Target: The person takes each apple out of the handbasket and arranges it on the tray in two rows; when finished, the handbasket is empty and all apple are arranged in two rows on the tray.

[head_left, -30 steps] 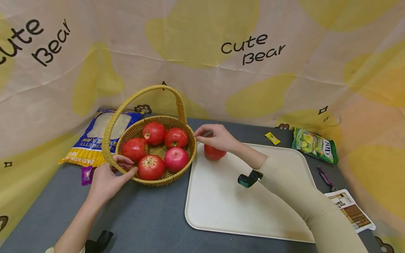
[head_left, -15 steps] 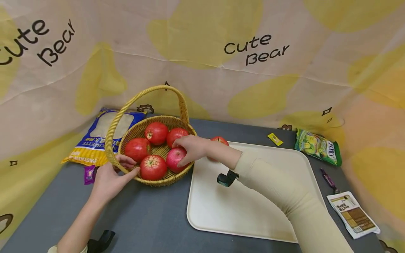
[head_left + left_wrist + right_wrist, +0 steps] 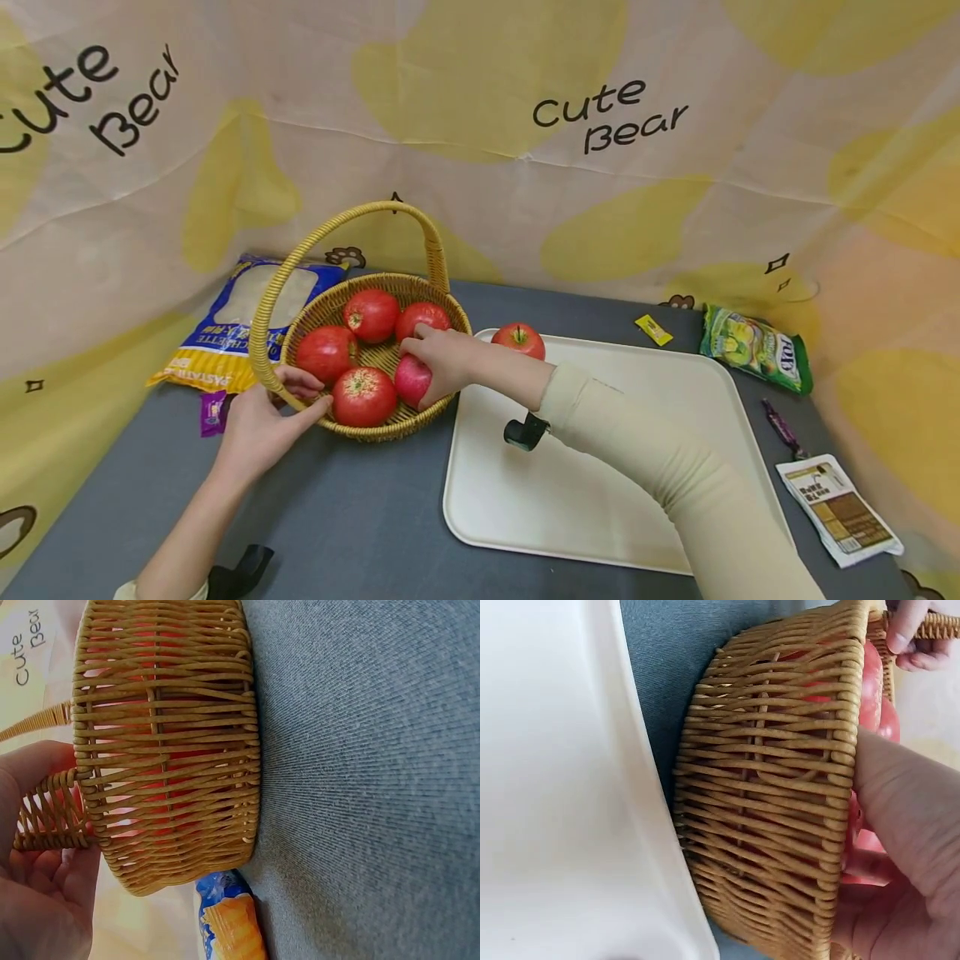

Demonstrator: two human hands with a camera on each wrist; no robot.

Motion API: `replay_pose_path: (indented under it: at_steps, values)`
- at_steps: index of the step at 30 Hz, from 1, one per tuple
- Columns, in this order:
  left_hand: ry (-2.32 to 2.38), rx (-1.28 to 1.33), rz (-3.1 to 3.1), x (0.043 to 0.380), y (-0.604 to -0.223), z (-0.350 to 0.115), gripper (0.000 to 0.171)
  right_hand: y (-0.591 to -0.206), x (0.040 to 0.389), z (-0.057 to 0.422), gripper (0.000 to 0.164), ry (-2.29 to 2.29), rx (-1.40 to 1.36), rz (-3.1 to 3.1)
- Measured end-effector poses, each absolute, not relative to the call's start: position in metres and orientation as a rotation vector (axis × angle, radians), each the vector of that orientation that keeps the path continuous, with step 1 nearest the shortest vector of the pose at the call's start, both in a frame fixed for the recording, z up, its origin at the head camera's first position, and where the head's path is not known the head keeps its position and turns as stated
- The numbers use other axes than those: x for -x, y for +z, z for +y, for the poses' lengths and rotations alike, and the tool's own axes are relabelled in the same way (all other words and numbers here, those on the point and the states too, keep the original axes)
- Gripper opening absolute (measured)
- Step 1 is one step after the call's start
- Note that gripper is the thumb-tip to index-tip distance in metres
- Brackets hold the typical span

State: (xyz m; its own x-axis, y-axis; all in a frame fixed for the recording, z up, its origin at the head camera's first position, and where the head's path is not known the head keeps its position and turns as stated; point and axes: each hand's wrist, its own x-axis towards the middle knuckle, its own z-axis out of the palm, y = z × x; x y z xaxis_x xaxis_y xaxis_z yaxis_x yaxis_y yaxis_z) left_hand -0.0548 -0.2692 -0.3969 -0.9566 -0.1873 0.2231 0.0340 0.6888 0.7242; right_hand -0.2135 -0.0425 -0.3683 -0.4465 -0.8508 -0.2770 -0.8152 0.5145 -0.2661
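Though amid red apples [image 3: 363,398], pink apple [image 3: 412,382] within right grip [image 3: 448,358], basket handle [image 3: 258,333] within left grip [image 3: 258,423], tray [image 3: 570,500] alongside.

The person wears pale cream sleeves. The right sleeve [image 3: 660,458] is plain and close-fitting, creased into folds partway along, its edge stopping on the forearm. Only a sliver of the left sleeve [image 3: 126,592] shows. Beside each sits a curved black wrist piece, one right [image 3: 527,432], one left [image 3: 240,573]. The left hand [image 3: 255,425] and right hand [image 3: 442,360] are bare.
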Motion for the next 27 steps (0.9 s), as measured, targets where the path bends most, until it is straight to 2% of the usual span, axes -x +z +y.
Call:
replay_pose_path:
  at_steps: [11,20,27]
  values:
    - [-1.136,-0.125,-2.621,0.054,-0.397,-0.269,0.023,-0.366,0.22,-0.023,0.071,-0.51,1.408,2.365]
    - [-1.126,-0.133,-2.622,0.055,-0.397,-0.267,0.024,-0.36,0.219,0.014,0.066,-1.086,0.992,2.388]
    - [-1.106,-0.147,-2.632,0.056,-0.4,-0.267,0.024,-0.355,0.226,0.059,0.064,-1.329,0.746,2.344]
